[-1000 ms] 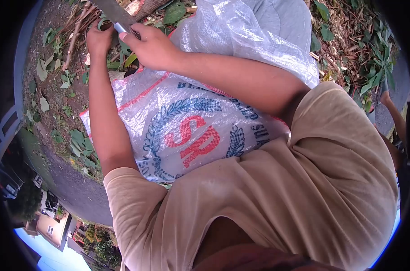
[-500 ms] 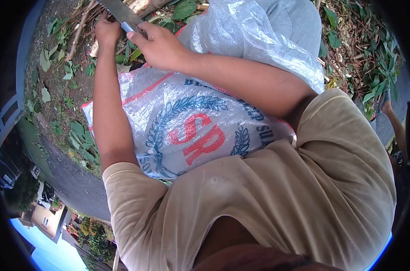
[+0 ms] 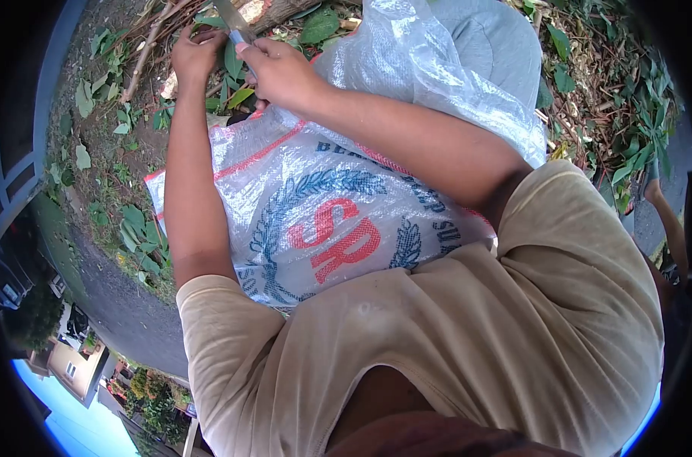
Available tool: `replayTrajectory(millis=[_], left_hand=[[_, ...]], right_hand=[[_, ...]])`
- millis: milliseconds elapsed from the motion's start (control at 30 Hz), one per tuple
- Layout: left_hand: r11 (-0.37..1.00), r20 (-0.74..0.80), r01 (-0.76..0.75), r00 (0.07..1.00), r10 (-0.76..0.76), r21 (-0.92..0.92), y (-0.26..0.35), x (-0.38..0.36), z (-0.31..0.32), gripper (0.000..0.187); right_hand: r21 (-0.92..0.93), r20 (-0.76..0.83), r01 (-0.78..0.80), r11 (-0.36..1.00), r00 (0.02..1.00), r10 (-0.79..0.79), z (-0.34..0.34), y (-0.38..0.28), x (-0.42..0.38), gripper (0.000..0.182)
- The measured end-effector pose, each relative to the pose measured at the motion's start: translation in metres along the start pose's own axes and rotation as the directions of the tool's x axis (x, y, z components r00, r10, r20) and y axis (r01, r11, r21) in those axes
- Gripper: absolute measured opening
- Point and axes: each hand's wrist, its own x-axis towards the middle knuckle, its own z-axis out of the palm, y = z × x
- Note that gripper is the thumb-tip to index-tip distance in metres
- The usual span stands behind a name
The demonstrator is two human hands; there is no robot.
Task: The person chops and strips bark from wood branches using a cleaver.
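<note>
My right hand (image 3: 281, 75) is closed around the handle of a large knife (image 3: 229, 15), whose blade points up past the top edge. Just left of the blade, my left hand (image 3: 194, 55) has its fingers curled at a leafy stem (image 3: 209, 21). Green leaves (image 3: 232, 59) hang between the two hands. Beneath my forearms, a translucent woven sack (image 3: 285, 164) with red and blue print lies over my lap. Right beyond the knife, a thick cut branch (image 3: 277, 11) rests on the ground.
Thin sticks (image 3: 144, 53) and scattered leaves cover the soil at the upper left. A heap of chopped stems and leaves (image 3: 589, 99) lies at the right. Another person's leg (image 3: 669, 221) shows at the far right, by the paved road (image 3: 144, 320).
The knife has swung more upright, and my right hand has shifted slightly right. My left hand has moved a little right and down, with green leaves now showing by its fingers.
</note>
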Motion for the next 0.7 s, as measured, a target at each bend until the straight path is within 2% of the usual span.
replayTrajectory(millis=[67,100,133,167,200,233,267,300,333,367,400,467,500,533,600,633,700], left_hand=[[0.982,0.015,-0.043,0.999,0.041,0.182,0.004,-0.003,-0.004,0.055],[0.961,-0.088,-0.038,0.994,0.065,0.272,0.001,-0.003,0.001,0.047],[0.961,-0.084,-0.037,0.995,0.062,0.274,-0.013,0.002,0.003,0.047],[0.973,-0.028,-0.131,0.99,0.139,0.19,-0.037,0.013,0.003,0.047],[0.97,0.018,-0.221,0.975,0.22,0.1,-0.042,0.015,0.001,0.047],[0.957,0.067,-0.201,0.979,0.191,0.207,-0.045,0.018,0.0,0.047],[0.956,0.066,-0.202,0.979,0.193,0.211,-0.036,0.014,0.0,0.047],[0.971,-0.004,-0.108,0.994,0.111,0.213,-0.027,0.009,0.001,0.048],[0.978,-0.071,-0.016,0.997,0.031,0.207,-0.017,0.006,0.003,0.05],[0.999,-0.022,0.005,1.0,-0.004,0.047,-0.017,0.005,0.005,0.048],[0.999,-0.015,-0.004,1.0,0.005,0.044,-0.017,0.008,0.004,0.048],[0.996,-0.002,0.01,1.0,-0.009,0.094,-0.024,0.011,0.002,0.064],[0.996,0.003,0.009,1.0,-0.01,0.092,-0.029,0.015,0.001,0.064],[0.992,0.008,0.024,1.0,-0.025,0.12,-0.033,0.021,0.0,0.073],[0.981,0.021,0.052,0.998,-0.056,0.185,-0.041,0.027,-0.004,0.091],[0.981,0.025,0.052,0.998,-0.057,0.187,-0.045,0.027,-0.004,0.091],[0.996,0.117,0.077,0.991,-0.07,-0.054,-0.039,0.024,-0.01,0.075]], right_hand=[[-0.105,0.031,0.117,0.988,0.993,-0.114,0.0,-0.011,-0.015,0.044],[-0.101,0.032,0.112,0.989,0.994,-0.109,0.004,-0.013,-0.018,0.044],[-0.113,0.082,0.202,0.973,0.978,-0.194,0.006,-0.015,-0.02,0.044],[-0.124,0.136,0.297,0.947,0.95,-0.28,0.007,-0.017,-0.02,0.044],[-0.125,0.139,0.299,0.946,0.949,-0.282,0.008,-0.018,-0.019,0.044],[-0.14,0.135,0.266,0.954,0.959,-0.248,0.009,-0.018,-0.018,0.044],[-0.152,0.129,0.233,0.96,0.968,-0.214,0.01,-0.017,-0.017,0.045],[-0.148,0.126,0.235,0.961,0.968,-0.218,0.008,-0.005,-0.008,0.045],[-0.124,0.051,0.136,0.983,0.99,-0.13,0.003,0.013,0.007,0.045],[-0.094,-0.024,0.037,0.995,0.999,-0.039,0.001,0.009,0.007,0.046],[-0.093,-0.034,0.041,0.995,0.998,-0.044,0.0,0.008,0.004,0.046],[-0.233,-0.013,0.064,0.97,0.998,-0.069,0.002,0.005,-0.008,0.047],[-0.223,-0.007,0.065,0.973,0.998,-0.069,0.004,0.005,-0.01,0.046],[-0.223,-0.011,0.062,0.973,0.998,-0.066,0.005,0.006,-0.009,0.046],[-0.334,0.036,0.261,0.906,0.964,-0.264,0.008,0.008,-0.01,0.047],[-0.332,0.032,0.257,0.907,0.965,-0.262,0.009,0.009,-0.012,0.047],[-0.325,0.072,0.375,0.868,0.925,-0.373,0.009,-0.003,-0.019,0.048]])
